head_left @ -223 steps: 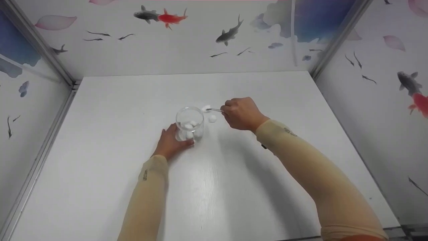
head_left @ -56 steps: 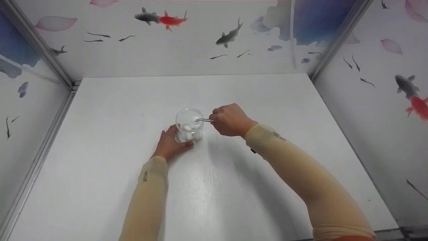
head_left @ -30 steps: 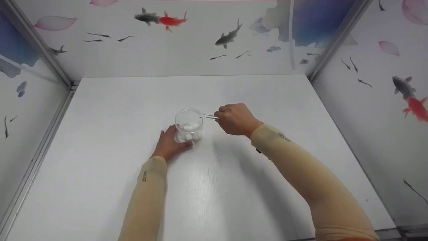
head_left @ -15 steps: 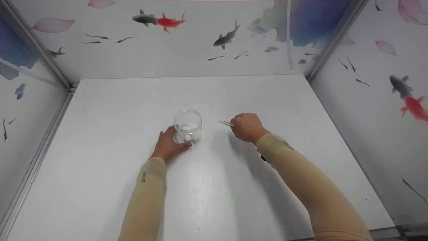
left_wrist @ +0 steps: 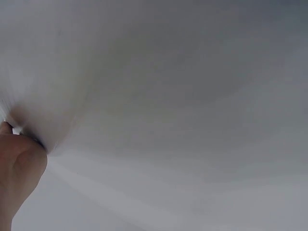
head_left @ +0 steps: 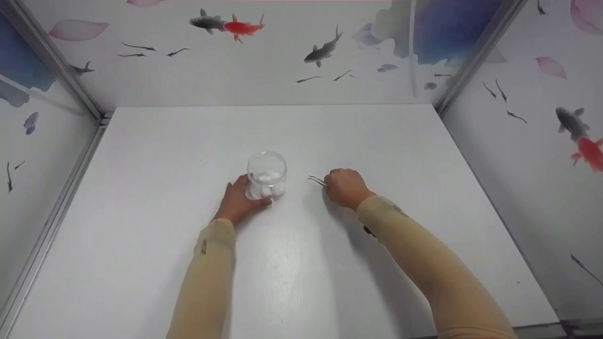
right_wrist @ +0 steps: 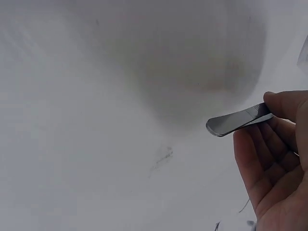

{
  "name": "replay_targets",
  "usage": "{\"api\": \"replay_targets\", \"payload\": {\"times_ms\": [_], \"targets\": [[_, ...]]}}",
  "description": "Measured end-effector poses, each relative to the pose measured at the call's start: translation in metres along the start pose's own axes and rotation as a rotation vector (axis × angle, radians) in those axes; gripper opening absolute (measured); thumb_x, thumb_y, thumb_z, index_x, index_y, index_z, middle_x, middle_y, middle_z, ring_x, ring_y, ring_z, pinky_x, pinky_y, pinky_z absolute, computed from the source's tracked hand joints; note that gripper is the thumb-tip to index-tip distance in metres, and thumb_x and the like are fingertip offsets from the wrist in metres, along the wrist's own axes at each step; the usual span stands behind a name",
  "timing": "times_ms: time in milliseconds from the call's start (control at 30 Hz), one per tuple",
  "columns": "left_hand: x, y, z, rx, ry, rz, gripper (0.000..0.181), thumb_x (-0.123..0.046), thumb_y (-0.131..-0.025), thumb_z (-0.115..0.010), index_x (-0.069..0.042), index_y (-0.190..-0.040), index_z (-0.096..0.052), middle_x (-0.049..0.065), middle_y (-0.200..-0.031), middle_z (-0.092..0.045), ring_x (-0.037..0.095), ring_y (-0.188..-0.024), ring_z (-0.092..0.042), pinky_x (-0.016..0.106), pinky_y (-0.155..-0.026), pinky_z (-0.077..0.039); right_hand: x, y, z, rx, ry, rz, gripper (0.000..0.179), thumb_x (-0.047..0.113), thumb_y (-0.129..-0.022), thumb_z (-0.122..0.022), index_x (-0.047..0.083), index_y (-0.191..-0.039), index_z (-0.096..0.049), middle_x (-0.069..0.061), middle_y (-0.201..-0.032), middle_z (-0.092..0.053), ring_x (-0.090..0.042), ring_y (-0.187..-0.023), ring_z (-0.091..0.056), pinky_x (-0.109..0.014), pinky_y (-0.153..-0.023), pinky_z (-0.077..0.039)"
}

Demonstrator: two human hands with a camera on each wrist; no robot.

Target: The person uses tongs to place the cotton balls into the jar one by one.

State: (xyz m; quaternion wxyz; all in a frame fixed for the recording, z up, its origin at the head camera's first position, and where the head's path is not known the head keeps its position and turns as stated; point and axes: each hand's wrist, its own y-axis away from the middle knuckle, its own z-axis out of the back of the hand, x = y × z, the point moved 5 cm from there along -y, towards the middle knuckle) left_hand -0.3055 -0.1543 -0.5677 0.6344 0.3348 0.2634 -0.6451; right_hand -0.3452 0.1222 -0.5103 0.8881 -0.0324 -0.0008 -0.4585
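Observation:
A clear round jar point(head_left: 278, 172) without a lid stands on the white table, with several white cotton balls point(head_left: 268, 181) in it. My left hand point(head_left: 238, 202) holds the jar from its near left side, fingers on the left and thumb across the front. In the left wrist view, only part of this hand point(left_wrist: 21, 168) shows, at the left edge. To the right of the jar, my right hand point(head_left: 346, 187) pinches metal tweezers point(head_left: 318, 181), whose slightly parted tips point left at the jar and hold nothing. The tweezers' rounded back end point(right_wrist: 228, 122) sticks out of my grip in the right wrist view.
The white table point(head_left: 165, 150) is bounded at the back and both sides by panels painted with fish, such as the back panel point(head_left: 273, 70). Metal rails point(head_left: 75, 70) run along the corners. Shadows of both arms fall on the tabletop.
Two cotton balls lay on the table right of the jar; none lie there now. The tweezers, over the jar mouth with a cotton ball, have drawn back right and nearer me. The left hand stays put.

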Motion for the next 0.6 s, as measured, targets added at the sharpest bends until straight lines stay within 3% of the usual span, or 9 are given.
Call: {"api": "replay_targets", "payload": {"times_ms": [267,467,600], "targets": [[-0.012,-0.002,-0.008,0.015,-0.010,-0.021,0.107,-0.050,-0.073,-0.086,-0.007,-0.154,-0.032,0.012,-0.154,-0.040,0.029,-0.146,-0.027,0.037,-0.123,0.005,-0.003,0.012,-0.006,-0.021,-0.023,-0.004,0.016,0.006,-0.091,-0.061,0.003,-0.086,-0.076,-0.007,-0.078,-0.067,-0.024,-0.069,-0.065,-0.041,-0.063,-0.059],[-0.006,-0.001,-0.004,0.011,0.008,0.029,0.115,-0.049,-0.070,-0.088,-0.014,-0.159,-0.024,0.009,-0.161,-0.029,0.031,-0.150,-0.014,0.042,-0.123,0.002,-0.001,0.011,-0.009,-0.045,-0.055,-0.012,0.016,0.013,-0.092,-0.061,0.005,-0.086,-0.074,-0.005,-0.076,-0.063,-0.021,-0.065,-0.060,-0.040,-0.060,-0.056],[-0.003,0.003,0.003,0.020,0.032,0.044,0.124,-0.046,-0.068,-0.090,-0.019,-0.161,-0.014,0.008,-0.164,-0.019,0.037,-0.150,-0.006,0.049,-0.123,-0.003,-0.002,0.015,-0.007,-0.054,-0.070,-0.007,0.025,0.023,-0.094,-0.063,0.003,-0.105,-0.072,-0.009,-0.090,-0.068,-0.025,-0.077,-0.066,-0.042,-0.068,-0.059]]}}
